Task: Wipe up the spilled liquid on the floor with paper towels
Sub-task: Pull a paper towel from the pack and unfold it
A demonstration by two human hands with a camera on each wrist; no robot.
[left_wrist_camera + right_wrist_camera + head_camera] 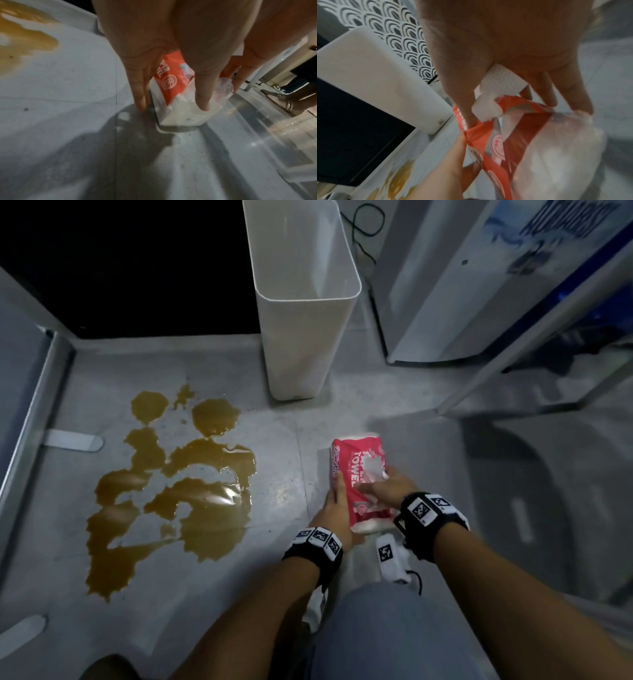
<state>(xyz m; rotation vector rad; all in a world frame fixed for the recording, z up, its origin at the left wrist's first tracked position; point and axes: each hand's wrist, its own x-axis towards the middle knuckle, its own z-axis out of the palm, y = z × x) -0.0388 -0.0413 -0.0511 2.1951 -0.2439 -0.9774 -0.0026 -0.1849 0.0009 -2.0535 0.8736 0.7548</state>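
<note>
A wide brown spill [178,484] spreads over the grey floor at the left, and shows in the left wrist view [25,33] too. A red and white paper towel pack [356,460] lies on the floor to its right. My left hand [338,491] grips the pack's left side, one finger [139,88] down by the floor and another [204,94] over the pack's [164,81] white end. My right hand [376,489] sits on top of the pack. In the right wrist view it [510,112] pinches a white paper towel [501,82] at the wrapper's torn opening [513,102].
A tall white bin [305,302] stands behind the pack, just right of the spill. A white and blue cabinet [479,285] fills the far right; a metal frame [34,405] runs along the left. My knee in jeans [394,628] is at the bottom. Another person's feet [283,98] stand nearby.
</note>
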